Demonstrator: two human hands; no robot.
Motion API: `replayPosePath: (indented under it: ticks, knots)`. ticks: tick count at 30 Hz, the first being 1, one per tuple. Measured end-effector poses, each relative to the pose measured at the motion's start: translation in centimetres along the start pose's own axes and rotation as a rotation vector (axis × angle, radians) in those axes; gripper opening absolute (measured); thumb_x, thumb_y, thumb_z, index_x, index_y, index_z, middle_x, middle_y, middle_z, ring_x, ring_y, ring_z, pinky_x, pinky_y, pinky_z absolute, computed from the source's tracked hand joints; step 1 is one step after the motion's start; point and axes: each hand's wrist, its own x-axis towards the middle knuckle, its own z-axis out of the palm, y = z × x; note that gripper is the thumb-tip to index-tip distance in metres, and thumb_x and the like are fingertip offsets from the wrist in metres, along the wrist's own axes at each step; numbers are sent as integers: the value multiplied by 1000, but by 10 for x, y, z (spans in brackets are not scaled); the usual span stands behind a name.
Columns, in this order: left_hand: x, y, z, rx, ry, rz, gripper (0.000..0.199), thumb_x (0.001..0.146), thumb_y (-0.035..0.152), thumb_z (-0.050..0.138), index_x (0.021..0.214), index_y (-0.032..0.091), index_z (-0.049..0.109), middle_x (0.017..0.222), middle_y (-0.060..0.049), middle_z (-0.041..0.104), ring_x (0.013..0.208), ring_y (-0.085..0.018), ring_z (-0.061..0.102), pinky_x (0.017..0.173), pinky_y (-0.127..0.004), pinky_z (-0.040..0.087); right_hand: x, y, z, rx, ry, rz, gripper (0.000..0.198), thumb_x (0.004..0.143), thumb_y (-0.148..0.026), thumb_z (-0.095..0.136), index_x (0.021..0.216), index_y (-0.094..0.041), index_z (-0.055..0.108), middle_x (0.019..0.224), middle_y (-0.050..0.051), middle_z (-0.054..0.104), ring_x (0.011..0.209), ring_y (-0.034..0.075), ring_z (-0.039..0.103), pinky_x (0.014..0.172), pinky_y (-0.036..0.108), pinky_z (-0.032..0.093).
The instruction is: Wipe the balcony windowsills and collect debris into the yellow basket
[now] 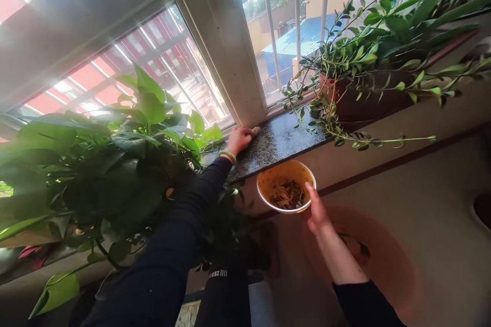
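My right hand (317, 212) grips a yellow bowl (264, 184) with a white rim by its right side, thumb over the edge. Dry brown leaves (287, 194) lie inside it. The bowl is held just below the front edge of a speckled dark stone windowsill (268, 145). On that sill, close to the window frame, rests my left hand (240, 139), with a pale green bangle at the wrist. Its fingers are bent together near a small brownish bit at their tips; what they hold is too small to make out.
A large leafy green plant (126, 163) crowds the sill on the left. To the right stands a reddish-brown planter (368, 102) with trailing stems (383, 140). Below on the floor is a wide pinkish basin (383, 265) with some leaves in it. Barred windows (299, 20) rise behind.
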Motion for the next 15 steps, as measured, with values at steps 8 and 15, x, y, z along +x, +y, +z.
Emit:
replayPosePath:
  ticks: [8,15]
  knots:
    - [23,13,-14,369,218,300,43,97,21,41,134,21,64,148,-9,53,134,-28,43,115,-42,35,5,5,-10,-10,-34,-43,52,82,-58,65,124,-28,68,107,3,78,103,26,71,77,38,62]
    - [21,24,1,431,-55,283,39,95,19,48,126,22,70,133,-12,62,130,-29,45,114,-41,36,3,3,-7,12,-21,-38,51,81,-58,66,121,-27,69,103,3,79,99,25,73,78,39,62]
